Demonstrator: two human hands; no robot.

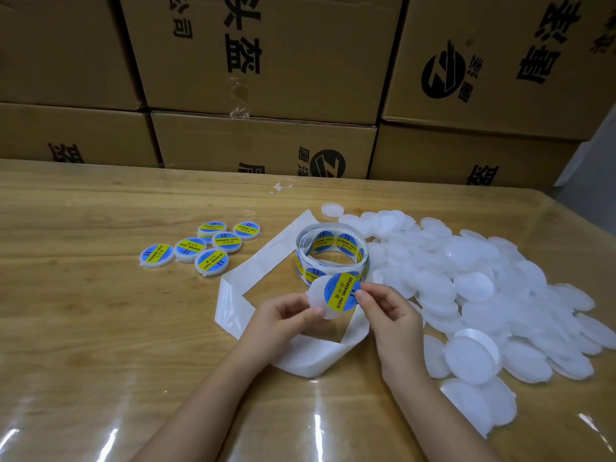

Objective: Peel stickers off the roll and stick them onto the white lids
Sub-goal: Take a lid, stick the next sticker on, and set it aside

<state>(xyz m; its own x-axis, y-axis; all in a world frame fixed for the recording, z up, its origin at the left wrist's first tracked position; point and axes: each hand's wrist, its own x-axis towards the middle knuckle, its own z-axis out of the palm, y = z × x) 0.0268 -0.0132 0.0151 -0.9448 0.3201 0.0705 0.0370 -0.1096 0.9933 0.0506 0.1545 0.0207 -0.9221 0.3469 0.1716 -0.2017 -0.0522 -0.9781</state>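
Lowering the sticker (342, 292) onto the white lid (316, 303) is the step you're on, by the look of it. The sticker sits off to the lid's right side and overlaps the rim, so it isn't centred yet. Both are held up above the table (83, 295), just in front of the roll (330, 251).

Your left hand (283, 315) pinches the lid by its lower left edge, fingers curled, probably to keep the top face free. Your right hand (386, 311) pinches the sticker's right edge between thumb and fingertips, likely so the glue side touches as little skin as possible.

The sticker is a blue circle with a yellow band reading "SOLDERING PASTE" plus a "II" mark. The Chinese characters on it are too small to read.

The roll stands on edge and shows the same print on its inner turns. The spent backing strip (253, 271) loops out left and back under your wrists (out of the way, I'd guess).

Bare lids (483, 295) are heaped on your right, near the hand that feeds. Finished lids (200, 248) are grouped well apart on the left, one stacked on another, all reading "SOLDERING PASTE".

The cartons (266, 61) behind carry big black Chinese characters, turned sideways or inverted, and a round Z-like logo. The table is wood grain under a glossy clear cover.
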